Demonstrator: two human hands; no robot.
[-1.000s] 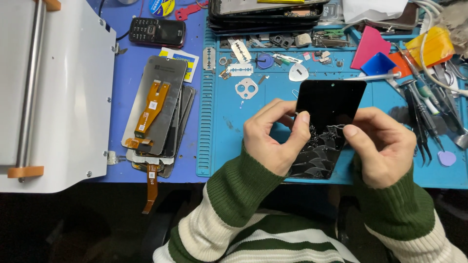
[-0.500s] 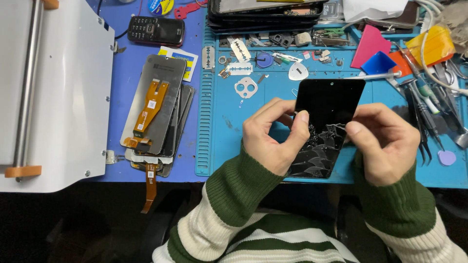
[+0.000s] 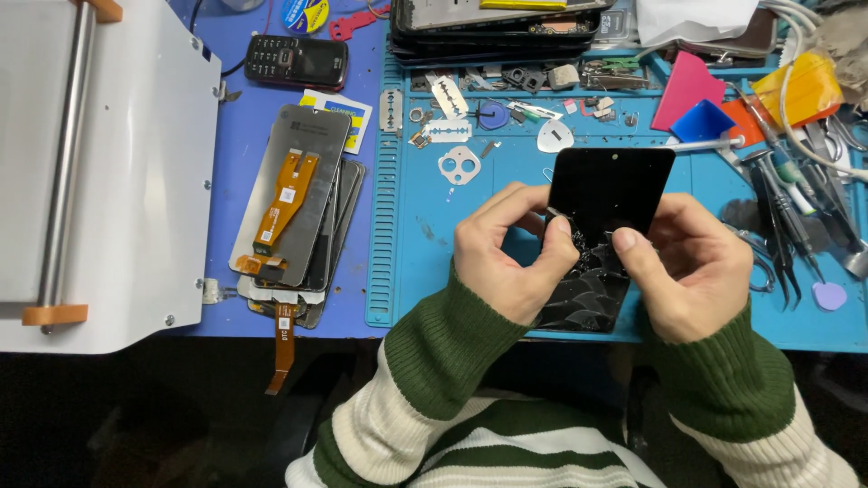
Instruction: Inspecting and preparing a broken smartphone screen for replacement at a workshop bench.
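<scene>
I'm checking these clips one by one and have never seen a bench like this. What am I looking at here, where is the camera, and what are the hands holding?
The one picture comes from a camera worn on the person's head, looking down at their own two bare hands; there is no robot. Both hands hold a black rectangular phone screen with cracked glass over a blue ribbed work mat. The left hand and the right hand both pinch at the shattered lower part.

To the left lies a stack of grey screen panels with orange ribbon cables, and beside it a white metal machine with a steel roller. A small black keypad phone sits at the top. Tweezers and other tools lie to the right, with coloured plastic picks above.
</scene>
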